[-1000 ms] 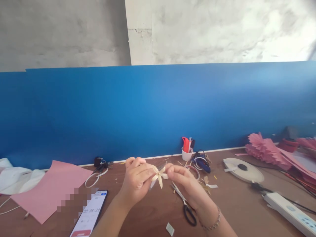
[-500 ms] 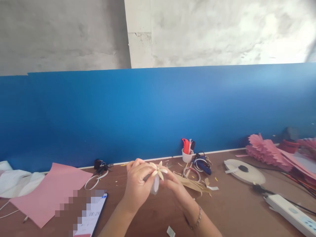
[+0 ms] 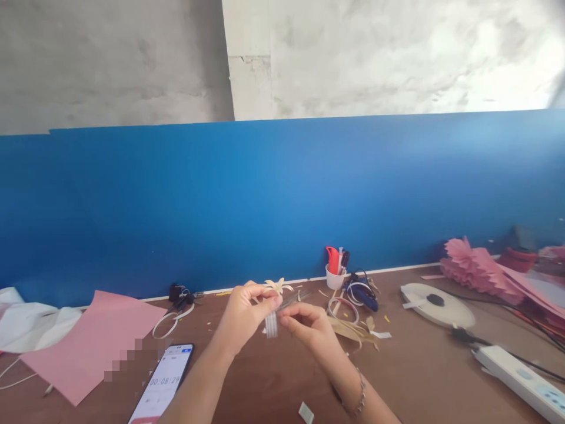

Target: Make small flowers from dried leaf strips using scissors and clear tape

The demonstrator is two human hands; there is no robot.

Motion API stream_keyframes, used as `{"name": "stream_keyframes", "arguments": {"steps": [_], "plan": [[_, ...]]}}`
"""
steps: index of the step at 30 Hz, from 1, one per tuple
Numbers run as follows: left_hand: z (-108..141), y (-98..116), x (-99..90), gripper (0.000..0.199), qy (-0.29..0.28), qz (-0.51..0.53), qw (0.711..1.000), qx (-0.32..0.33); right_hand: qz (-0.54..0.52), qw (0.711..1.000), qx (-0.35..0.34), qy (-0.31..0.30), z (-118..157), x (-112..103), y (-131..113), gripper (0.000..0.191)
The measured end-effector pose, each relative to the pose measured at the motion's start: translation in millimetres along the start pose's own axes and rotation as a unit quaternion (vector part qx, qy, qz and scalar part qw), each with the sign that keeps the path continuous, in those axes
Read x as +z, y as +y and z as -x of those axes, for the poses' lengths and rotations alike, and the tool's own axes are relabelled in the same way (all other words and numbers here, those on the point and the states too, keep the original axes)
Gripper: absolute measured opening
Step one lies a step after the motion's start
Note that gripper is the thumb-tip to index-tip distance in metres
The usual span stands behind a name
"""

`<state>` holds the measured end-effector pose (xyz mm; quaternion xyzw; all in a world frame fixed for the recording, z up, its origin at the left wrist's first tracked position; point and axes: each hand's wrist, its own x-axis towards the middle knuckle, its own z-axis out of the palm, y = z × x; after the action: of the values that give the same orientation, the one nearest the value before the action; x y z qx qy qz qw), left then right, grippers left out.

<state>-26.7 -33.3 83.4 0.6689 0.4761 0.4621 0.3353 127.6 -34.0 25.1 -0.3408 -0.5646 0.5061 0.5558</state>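
Note:
My left hand (image 3: 245, 312) is closed, thumb against fingers, on a small cream flower (image 3: 274, 285) with narrow pointed petals. The petals stick up above the fingertips. Just under the left thumb hangs a whitish, striped object (image 3: 271, 325), blurred, like a small roll seen from its edge. Close by on the right, my right hand (image 3: 309, 324) has thumb and forefinger pinched together. A thin greyish blurred streak runs from near these fingertips towards the flower; what the pinch holds is too small and smeared to name.
A phone (image 3: 165, 380) and pink paper (image 3: 95, 341) lie left. Behind my hands stand a white cup of pens (image 3: 335, 277) and a tape ring (image 3: 343, 310) among cream scraps (image 3: 353, 331). Rightward are an oval whitish object (image 3: 441, 306), a power strip (image 3: 521, 383) and pleated pink paper (image 3: 481, 271).
The flower has turned from facing me to pointing upward and sits slightly higher. My right hand has drawn away from it a little, and the roll-like object now shows its edge.

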Motion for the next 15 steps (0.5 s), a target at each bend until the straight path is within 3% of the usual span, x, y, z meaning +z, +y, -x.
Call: {"name": "stream_keyframes", "arguments": {"steps": [5, 9, 15], "plan": [[-2.2, 5.2, 1.2, 0.017, -0.047, 0.051, 0.997, -0.037, -0.041, 0.997, 0.054, 0.039, 1.7, 3.2, -7.4, 0.021], [-5.9, 2.6, 3.3, 0.017, -0.052, 0.004, 0.999, 0.010, -0.070, 0.995, 0.063, 0.031, 4.0, 3.0, -14.9, 0.026], [-8.2, 4.7, 10.9, 0.019, -0.047, -0.048, 0.997, 0.048, -0.102, 0.989, 0.066, 0.083, 1.7, 2.1, -11.8, 0.031]]}}
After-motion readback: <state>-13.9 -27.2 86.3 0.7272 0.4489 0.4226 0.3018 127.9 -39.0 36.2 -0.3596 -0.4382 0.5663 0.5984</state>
